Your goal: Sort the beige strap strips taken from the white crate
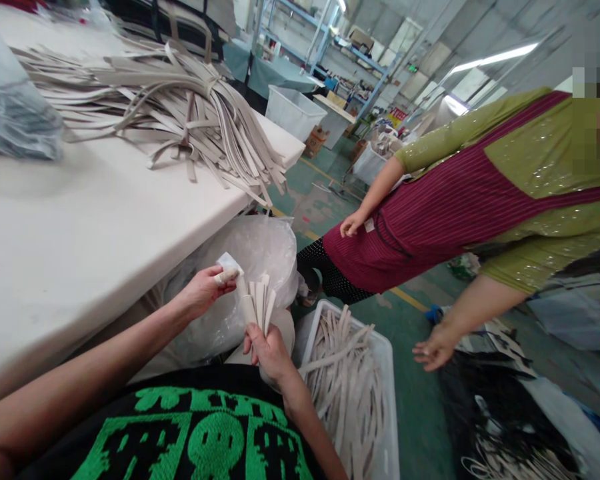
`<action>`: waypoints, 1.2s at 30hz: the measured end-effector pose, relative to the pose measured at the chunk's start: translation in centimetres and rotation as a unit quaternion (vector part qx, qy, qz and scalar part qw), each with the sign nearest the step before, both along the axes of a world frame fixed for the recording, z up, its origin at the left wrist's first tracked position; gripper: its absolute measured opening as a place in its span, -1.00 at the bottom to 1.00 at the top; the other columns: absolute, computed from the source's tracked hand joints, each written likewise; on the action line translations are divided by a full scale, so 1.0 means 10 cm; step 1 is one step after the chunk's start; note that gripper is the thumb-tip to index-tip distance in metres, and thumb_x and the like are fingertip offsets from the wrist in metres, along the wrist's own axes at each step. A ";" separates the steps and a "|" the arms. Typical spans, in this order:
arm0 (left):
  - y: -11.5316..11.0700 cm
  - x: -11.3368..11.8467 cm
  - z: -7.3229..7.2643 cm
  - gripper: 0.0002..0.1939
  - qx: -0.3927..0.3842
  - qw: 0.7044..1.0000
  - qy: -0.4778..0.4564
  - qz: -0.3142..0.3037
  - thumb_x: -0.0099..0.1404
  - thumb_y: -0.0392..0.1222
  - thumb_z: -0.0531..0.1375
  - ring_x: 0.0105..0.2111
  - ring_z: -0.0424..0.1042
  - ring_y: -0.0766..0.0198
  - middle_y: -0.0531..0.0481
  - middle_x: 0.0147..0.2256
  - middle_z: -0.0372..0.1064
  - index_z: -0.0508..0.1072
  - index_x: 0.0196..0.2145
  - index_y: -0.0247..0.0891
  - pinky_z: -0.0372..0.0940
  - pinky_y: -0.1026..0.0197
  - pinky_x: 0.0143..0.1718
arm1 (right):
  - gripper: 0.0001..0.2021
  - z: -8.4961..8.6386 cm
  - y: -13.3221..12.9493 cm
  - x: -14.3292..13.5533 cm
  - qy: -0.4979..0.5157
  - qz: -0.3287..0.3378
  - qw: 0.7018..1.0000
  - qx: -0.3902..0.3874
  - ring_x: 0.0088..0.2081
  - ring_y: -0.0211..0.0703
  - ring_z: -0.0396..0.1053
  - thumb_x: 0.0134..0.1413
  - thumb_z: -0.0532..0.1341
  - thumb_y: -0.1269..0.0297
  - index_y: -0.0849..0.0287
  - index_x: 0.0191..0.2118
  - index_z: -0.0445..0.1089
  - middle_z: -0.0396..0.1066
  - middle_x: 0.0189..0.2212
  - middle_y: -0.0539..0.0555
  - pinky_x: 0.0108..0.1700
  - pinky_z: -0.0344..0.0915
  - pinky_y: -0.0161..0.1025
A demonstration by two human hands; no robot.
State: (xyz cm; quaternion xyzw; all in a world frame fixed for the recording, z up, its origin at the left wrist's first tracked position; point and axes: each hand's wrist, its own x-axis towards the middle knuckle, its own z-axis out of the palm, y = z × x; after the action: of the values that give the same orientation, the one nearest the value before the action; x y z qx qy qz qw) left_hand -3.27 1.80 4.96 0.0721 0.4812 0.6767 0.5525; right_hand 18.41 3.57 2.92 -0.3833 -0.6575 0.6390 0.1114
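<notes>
- beige strips (260,300): clasped by fingers of right hand (271,352), lower ends hidden.
- left hand (214,287): fingers pinching white slip (227,261).
- behind: plastic bag (267,243).
- beside: strip-filled crate (391,380), cut off below.
- farther: aproned co-worker (420,207), partly out of frame.

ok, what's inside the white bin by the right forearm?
The bin holds a loose tangle of long beige strips. They cover its floor, so anything beneath can't be seen. The right forearm hides part of its left side.
</notes>
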 end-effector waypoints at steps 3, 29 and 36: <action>-0.06 0.03 -0.02 -0.47 0.005 0.999 0.027 -0.035 -0.34 0.04 0.63 -0.50 0.30 0.38 0.01 -0.53 0.40 0.56 -0.53 -0.36 0.33 0.28 -0.33 | -0.38 0.01 0.01 -0.04 -0.002 -0.003 1.000 -0.014 -0.69 -0.38 0.17 0.22 0.09 -0.33 0.26 -0.23 0.37 0.37 -0.59 -0.02 -0.61 0.07 -0.42; -0.23 -0.17 -0.15 -0.47 -0.043 0.996 -0.001 0.081 -0.39 -0.08 0.62 -0.55 0.32 0.40 0.02 -0.54 0.41 0.53 -0.49 -0.37 0.32 0.31 -0.42 | -0.55 0.19 -0.13 0.07 -0.063 -0.057 0.996 0.004 -0.63 -0.24 0.33 0.06 0.29 -0.11 0.23 -0.55 0.42 0.41 -0.63 0.09 -0.55 0.28 -0.34; -0.39 0.23 -0.16 -0.58 -0.033 0.998 0.010 -0.050 -0.20 -0.04 0.58 -0.51 0.31 0.35 -0.04 -0.52 0.42 0.60 -0.49 -0.39 0.30 0.26 -0.36 | -0.48 0.22 0.05 -0.16 -0.028 -0.055 0.998 0.011 -0.64 -0.27 0.31 0.04 0.27 -0.22 0.23 -0.50 0.41 0.39 -0.64 0.06 -0.56 0.31 -0.34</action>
State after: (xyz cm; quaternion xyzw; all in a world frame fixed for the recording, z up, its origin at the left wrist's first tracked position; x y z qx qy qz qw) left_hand -0.93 -2.06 3.33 0.0847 0.5045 0.6311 0.5831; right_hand 16.83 4.10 5.10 -0.4356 -0.6448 0.6139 0.1324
